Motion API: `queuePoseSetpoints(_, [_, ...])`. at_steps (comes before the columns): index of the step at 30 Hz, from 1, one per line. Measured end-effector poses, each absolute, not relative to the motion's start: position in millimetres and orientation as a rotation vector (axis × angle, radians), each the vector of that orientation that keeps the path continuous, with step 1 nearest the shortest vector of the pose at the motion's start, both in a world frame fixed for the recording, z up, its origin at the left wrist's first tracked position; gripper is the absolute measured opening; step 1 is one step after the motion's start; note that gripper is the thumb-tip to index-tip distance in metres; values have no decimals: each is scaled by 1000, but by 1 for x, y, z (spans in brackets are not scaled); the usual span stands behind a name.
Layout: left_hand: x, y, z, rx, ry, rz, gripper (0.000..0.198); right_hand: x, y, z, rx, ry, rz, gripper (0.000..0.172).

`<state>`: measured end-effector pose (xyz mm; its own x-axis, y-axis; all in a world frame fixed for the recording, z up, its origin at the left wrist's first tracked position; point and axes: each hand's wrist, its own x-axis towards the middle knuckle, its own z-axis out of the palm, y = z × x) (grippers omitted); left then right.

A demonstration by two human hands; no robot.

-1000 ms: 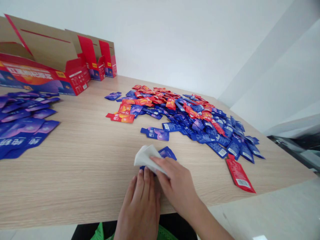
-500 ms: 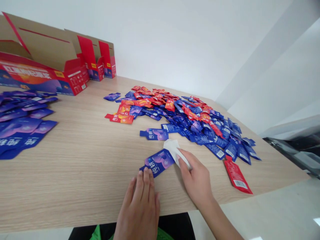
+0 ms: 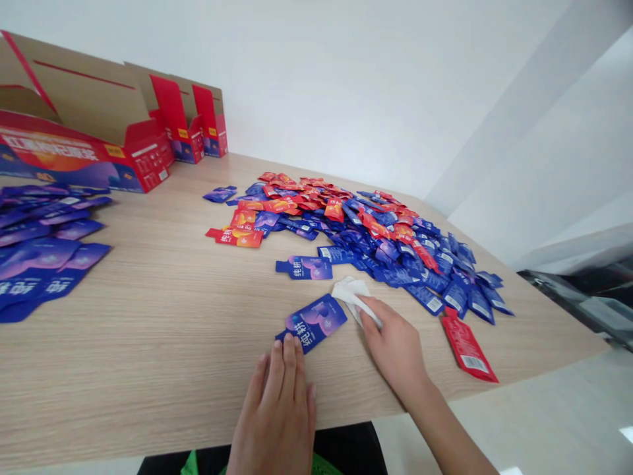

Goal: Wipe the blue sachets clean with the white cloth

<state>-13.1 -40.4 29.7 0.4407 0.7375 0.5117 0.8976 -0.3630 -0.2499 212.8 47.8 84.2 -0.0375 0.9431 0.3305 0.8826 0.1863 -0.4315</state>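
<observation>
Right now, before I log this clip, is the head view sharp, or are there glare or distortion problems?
Head view: light is bright and even, with only a soft shadow by the right hand on the white cloth. Wide-angle distortion bows the table edge. A small glare patch marks the floor. No strong blur shows.

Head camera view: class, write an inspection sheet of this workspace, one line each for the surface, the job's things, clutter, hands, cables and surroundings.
Surface: wood-grain table, sachets spread across it.
Job's things: blue sachet lying flat; white wipe beside it.
Clutter: mixed pile of blue and red sachets; loose red sachet; heap of blue sachets at far left.
Hands: left hand open, fingertips at the blue sachet's lower edge; right hand holding the white wipe.
Cables: nothing seen.
Surroundings: open red cardboard display boxes; white wall; pale tiled floor.
</observation>
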Motion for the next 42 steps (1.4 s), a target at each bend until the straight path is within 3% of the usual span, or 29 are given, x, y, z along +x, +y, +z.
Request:
queuePoseSetpoints(7, [-17,-37,30,-2195,-1296,-393,55,156,22,90,-1220,-2223,340,36])
queuePoseSetpoints(17, [-14,-36,33,-2164,-1317,-446,54,210,47,84,-1693,-1955,212,33])
queuePoseSetpoints(22, [-12,-35,31,-2120,-1348,-428,54,194,34,89,-1450,-1892,276,31])
queuePoseSetpoints(28, [-14,-37,26,-2172,-1339,-381,53,152,21,92,-1190,-2204,345,34])
queuePoseSetpoints(42, [-14,-36,33,-2119,-1335,-460,54,181,32,82,-1476,-2074,300,34])
